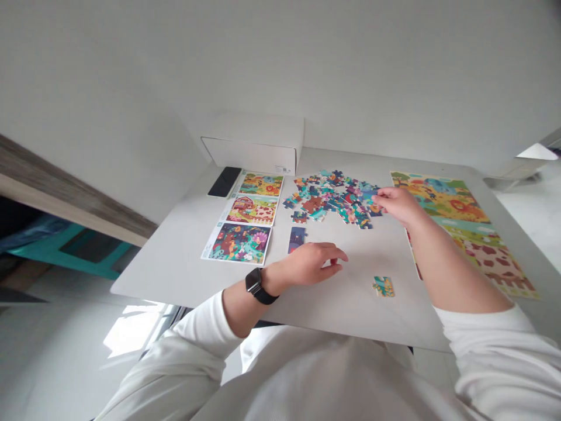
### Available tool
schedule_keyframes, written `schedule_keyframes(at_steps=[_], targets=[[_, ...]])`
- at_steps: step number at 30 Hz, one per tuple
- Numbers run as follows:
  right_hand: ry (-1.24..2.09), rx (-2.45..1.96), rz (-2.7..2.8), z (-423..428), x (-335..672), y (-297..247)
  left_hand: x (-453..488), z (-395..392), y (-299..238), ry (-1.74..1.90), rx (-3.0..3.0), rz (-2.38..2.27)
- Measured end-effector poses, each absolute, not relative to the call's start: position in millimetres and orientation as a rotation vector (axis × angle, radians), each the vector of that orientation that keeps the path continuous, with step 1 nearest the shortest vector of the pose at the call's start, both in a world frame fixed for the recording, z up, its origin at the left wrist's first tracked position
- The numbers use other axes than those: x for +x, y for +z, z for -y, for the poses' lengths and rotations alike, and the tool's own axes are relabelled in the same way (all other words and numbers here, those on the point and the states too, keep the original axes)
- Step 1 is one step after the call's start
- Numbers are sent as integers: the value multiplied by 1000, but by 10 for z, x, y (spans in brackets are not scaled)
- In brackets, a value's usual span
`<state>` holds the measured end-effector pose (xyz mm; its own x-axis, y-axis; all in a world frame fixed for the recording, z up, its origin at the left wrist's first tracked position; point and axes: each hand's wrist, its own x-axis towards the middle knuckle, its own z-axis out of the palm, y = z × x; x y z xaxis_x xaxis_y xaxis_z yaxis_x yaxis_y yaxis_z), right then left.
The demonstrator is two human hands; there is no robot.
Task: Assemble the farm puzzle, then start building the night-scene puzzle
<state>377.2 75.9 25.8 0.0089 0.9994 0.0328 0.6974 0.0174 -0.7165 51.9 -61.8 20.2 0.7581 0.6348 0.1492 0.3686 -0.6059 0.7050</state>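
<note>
A heap of loose colourful puzzle pieces (333,199) lies mid-table. My right hand (397,203) reaches into the heap's right edge, fingers pinched on a piece there. My left hand (309,263), with a black watch on the wrist, rests curled on the table, and a small red piece (333,262) shows at its fingertips. A dark blue joined section (297,239) lies just behind that hand. A small green-yellow joined section (384,286) sits alone near the front edge.
Three picture cards (252,216) lie in a column at the left, with a black phone (224,181) beside them. A white box (256,143) stands at the back. Two finished puzzles (464,222) cover the right side of the white table (175,257).
</note>
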Motion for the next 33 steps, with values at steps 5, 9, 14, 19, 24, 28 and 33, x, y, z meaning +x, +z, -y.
schedule_keyframes(at_steps=[5,9,14,19,24,28,33], targets=[[986,-1574,1712,53,3584,325,607,629,167,568,2168,-826],[1142,-1461,1631,374,3407,243,632,583,137,636,1938,-1071],[1233,-1407,1643,426,3222,71,658,545,150,627,1566,-1108],[1212,-1407,1757,436,3174,-8,680,516,146,637,1473,-1076],[1237,-1395,1726,455,3160,-8,711,515,89,661,1401,-1021],[1234,-1391,1707,465,3152,0,735,536,85,653,1382,-1004],[1212,-1395,1701,463,3167,-7,737,565,130,620,1402,-1010]])
